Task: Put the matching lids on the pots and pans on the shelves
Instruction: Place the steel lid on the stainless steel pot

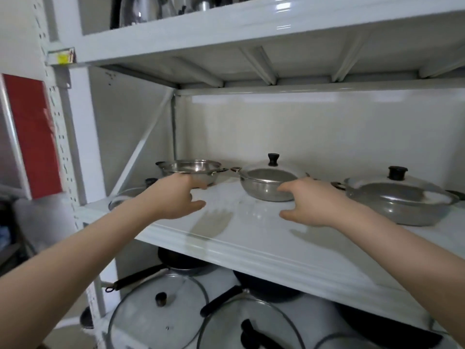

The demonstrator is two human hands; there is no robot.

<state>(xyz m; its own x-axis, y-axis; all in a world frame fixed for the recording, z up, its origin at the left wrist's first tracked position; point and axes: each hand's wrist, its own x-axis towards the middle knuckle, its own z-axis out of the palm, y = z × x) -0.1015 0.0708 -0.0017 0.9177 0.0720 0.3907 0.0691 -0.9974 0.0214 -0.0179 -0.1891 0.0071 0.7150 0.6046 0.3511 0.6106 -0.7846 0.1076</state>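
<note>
Both arms reach over the middle shelf [251, 238], left hand [176, 197] and right hand [309, 202] with grip loosely spread, holding nothing, uncovered steel pot [192, 170] just beyond left fingers, lidded steel pan [266, 183] behind right fingers, another lidded pan [400, 200] far right, glass lids [156, 311] and black pans [266, 288] on the shelf below.

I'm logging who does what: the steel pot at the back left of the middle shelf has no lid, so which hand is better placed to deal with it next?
Left. The left hand is right in front of the open pot, with a glass lid beside its wrist; the right hand is by the lidded pot.
</note>
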